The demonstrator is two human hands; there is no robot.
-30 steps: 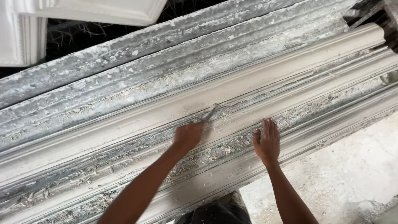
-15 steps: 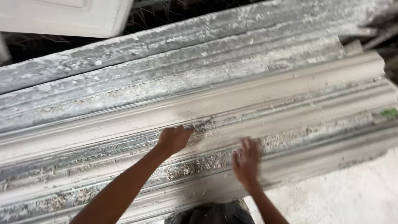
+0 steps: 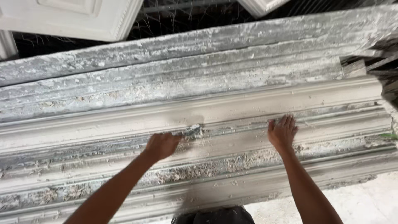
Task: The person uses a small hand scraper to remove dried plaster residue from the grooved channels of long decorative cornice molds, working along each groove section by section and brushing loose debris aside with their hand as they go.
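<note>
Two hands on a long plaster moulding

Left hand [image 3: 161, 145] presses a scraper [image 3: 191, 132] to the moulding [image 3: 248, 103]; right hand [image 3: 282, 132] lies flat on it, fingers spread.

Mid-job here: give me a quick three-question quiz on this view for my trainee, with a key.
1. True or false: the right hand lies flat, fingers spread, on the long plaster moulding.
2. The left hand is closed around: A) a small scraping tool, B) a paint roller, C) a hose.
3. Fill in: above the mould bed, at the top left, leans a white ______ with a raised frame.

Key:
1. True. The palm rests on the moulding, holding nothing.
2. A. The scraping tool sticks out of the fist, its blurred tip on the wet plaster.
3. Panel. The white panel stands behind the grey, plaster-crusted mould bed.
</note>
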